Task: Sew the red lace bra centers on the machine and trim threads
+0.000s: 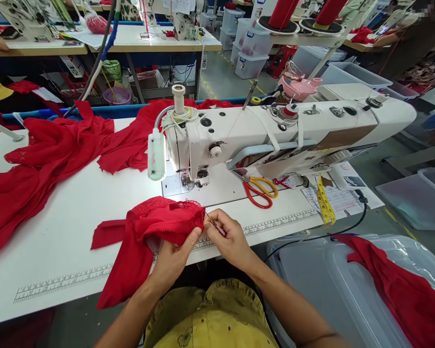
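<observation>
Red cloth [58,157] (crumpled) on table [74,224]

A sewing workshop: a sewing machine [248,130] on the worktop [65,227] (ruler marks [63,284] along its near edge), thread cones [283,13] at one o'clock, more machines [184,26] between ten and twelve.

Below the grip, a mustard-yellow garment [212,321] shows two rounded folds [234,290], dark specks [229,328] and, toward the left, a dark-outlined motif [184,337]. Left hand [174,256], right hand [230,237] and both forearms [286,304] are bare.

left hand [176,256]: pinching red cloth [145,222]
right hand [229,238]: slim tool [221,230], at cloth edge
sewing machine [239,128]: just beyond
</observation>
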The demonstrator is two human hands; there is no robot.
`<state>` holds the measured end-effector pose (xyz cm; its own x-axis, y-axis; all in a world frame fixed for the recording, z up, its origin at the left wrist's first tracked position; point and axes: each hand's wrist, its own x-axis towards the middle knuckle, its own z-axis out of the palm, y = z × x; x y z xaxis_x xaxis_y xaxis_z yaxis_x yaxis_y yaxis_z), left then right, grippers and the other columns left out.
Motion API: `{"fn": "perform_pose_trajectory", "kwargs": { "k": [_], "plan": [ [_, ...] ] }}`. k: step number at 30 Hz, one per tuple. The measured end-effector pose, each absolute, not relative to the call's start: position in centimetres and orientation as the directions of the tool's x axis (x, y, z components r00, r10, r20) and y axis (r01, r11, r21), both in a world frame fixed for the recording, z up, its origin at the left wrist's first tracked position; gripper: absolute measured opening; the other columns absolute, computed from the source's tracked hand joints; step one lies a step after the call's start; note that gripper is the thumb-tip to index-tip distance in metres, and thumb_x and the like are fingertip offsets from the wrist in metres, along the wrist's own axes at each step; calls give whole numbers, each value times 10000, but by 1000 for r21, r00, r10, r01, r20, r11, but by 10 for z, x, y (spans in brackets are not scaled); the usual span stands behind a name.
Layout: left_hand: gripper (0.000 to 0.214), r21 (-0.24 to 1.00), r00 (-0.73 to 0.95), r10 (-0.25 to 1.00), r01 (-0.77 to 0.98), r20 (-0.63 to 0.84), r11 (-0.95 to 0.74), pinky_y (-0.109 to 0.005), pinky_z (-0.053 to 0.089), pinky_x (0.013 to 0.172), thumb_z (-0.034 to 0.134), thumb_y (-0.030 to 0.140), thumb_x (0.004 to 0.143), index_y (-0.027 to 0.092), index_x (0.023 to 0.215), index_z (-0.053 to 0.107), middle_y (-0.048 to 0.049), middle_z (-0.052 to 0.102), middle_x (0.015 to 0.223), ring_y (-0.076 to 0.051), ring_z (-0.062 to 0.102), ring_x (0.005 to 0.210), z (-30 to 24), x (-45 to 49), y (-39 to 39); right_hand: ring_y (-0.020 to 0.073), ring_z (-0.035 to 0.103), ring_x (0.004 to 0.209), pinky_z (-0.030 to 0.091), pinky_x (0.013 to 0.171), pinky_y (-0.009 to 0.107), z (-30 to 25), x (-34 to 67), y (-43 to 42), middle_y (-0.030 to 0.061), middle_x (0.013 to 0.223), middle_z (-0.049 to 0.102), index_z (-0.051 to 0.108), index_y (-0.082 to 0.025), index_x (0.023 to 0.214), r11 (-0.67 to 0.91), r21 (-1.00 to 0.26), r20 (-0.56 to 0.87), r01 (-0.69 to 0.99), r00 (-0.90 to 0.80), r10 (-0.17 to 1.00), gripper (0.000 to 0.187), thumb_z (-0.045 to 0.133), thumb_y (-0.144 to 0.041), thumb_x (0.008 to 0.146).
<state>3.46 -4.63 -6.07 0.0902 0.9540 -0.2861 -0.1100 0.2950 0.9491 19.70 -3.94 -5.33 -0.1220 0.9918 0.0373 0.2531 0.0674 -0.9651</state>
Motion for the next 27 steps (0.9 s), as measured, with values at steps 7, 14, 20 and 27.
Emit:
{"fn": "perform_pose_trajectory", "kwargs": {
  "k": [7, 14, 20, 27],
  "plan": [
    [400, 968, 4, 968, -3, -249, 249, -374, 544, 926, 825, 442, 726, 189, 997, 677, -58, 728, 1016, -259, 678, 970, -65, 33, -48, 91, 427, 503, 325, 528, 231, -41, 218, -72, -52, 604, 504, 577, -184, 970, 385, -664, 334, 641, -206, 920, 153, 503, -313, 1008],
    [342, 978, -27, 978, 14, -207, 208, -371, 530, 945, 822, 422, 743, 183, 945, 685, -56, 726, 996, -242, 673, 943, -70, 34, -49, 84, 445, 466, 311, 521, 246, -47, 209, -79, -43, 568, 554, 593, -182, 853, 388, -511, 355, 767, -223, 908, 252, 500, -331, 1035],
    [281, 983, -33, 983, 23, -182, 183, -360, 507, 982, 808, 407, 759, 195, 905, 697, -42, 720, 1011, -238, 657, 1004, -68, 34, -50, 82, 462, 467, 316, 528, 252, -48, 211, -75, -40, 579, 577, 593, -171, 857, 402, -475, 393, 783, -221, 893, 251, 501, -317, 1039],
    [307, 981, -53, 981, 40, -189, 191, -362, 534, 939, 819, 395, 740, 195, 936, 692, -43, 721, 1007, -242, 670, 962, -66, 35, -48, 86, 473, 471, 307, 523, 261, -47, 210, -75, -37, 580, 588, 589, -181, 854, 393, -445, 387, 805, -223, 895, 248, 497, -319, 1039]
  ]
}}
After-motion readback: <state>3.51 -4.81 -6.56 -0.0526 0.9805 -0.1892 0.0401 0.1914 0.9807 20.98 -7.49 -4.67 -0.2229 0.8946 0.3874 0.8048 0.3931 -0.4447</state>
